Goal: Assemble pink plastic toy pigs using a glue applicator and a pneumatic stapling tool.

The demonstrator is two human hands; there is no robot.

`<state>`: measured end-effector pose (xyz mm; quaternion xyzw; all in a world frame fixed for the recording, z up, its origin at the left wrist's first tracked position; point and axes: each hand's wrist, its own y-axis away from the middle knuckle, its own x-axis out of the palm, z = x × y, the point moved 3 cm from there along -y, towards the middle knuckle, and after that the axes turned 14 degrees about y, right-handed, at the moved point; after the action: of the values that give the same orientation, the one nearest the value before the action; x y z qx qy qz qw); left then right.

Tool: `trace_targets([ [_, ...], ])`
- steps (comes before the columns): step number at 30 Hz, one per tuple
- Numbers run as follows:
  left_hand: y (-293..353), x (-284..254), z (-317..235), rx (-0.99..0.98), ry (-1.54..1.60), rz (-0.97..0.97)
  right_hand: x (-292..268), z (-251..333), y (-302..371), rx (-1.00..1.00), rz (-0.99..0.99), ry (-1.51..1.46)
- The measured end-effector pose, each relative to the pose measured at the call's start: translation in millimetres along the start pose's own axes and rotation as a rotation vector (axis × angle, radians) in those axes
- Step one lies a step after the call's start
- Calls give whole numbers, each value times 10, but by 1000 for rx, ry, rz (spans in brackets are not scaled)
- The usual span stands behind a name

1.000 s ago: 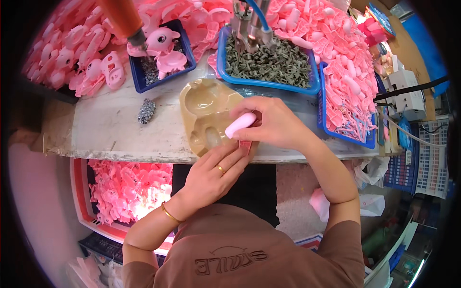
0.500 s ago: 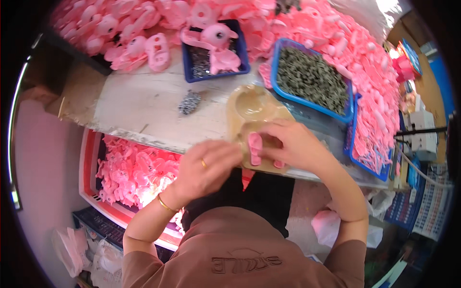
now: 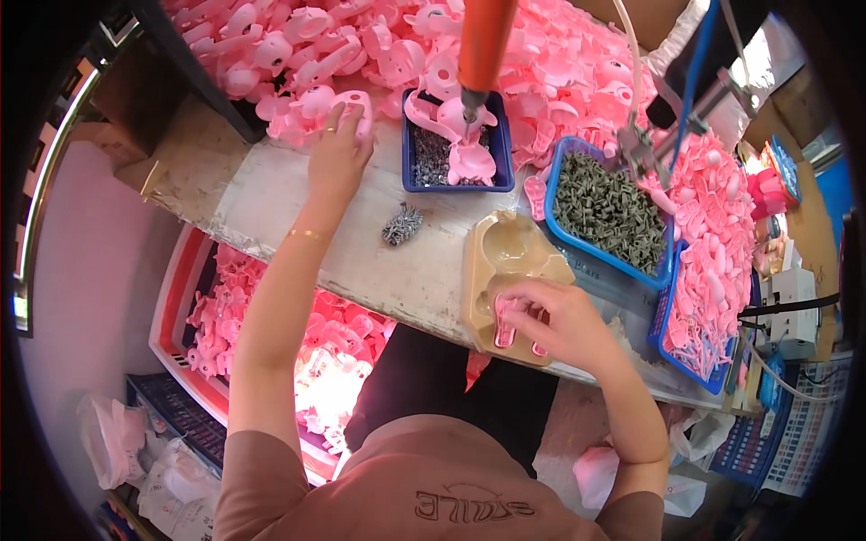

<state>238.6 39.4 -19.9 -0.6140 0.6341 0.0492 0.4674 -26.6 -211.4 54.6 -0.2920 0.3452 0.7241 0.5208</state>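
Observation:
My left hand (image 3: 340, 149) reaches to the back left of the bench. Its fingers close on a pink plastic shell part (image 3: 363, 110) with holes in it, at the edge of a heap. My right hand (image 3: 555, 316) rests over a tan moulded fixture (image 3: 475, 279) at the bench's front edge. Its thumb and fingers are pinched at the top of a small pink foot-shaped piece (image 3: 504, 334) set in the fixture. A second small pink piece (image 3: 539, 349) shows partly under that hand.
A blue tray (image 3: 460, 188) holds screws and a pink animal-shaped part, beneath an orange power screwdriver (image 3: 487, 45). A blue basket (image 3: 616, 252) contains dark grey pieces. Loose screws (image 3: 402, 224) lie bunched on the bench. Pink parts (image 3: 559, 63) heap behind; a crate (image 3: 171, 347) of them stands below left.
My left hand has moved from beside the fixture to the pink shell part at the back left. My right hand stays at the fixture. The view has shifted, and the orange screwdriver now shows.

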Motion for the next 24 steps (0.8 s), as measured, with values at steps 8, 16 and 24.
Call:
trace_targets([
  [8,1310,-500,-1077,324,308,-324,88,340,-134,-154,-337,-296],
  [16,1942,-218,-1698,467,728,-111,-77,612,79,-162,-496,-73],
  [24,1558,-253,-1812,345,693,190,-123,-63,438,-219,-520,616],
])
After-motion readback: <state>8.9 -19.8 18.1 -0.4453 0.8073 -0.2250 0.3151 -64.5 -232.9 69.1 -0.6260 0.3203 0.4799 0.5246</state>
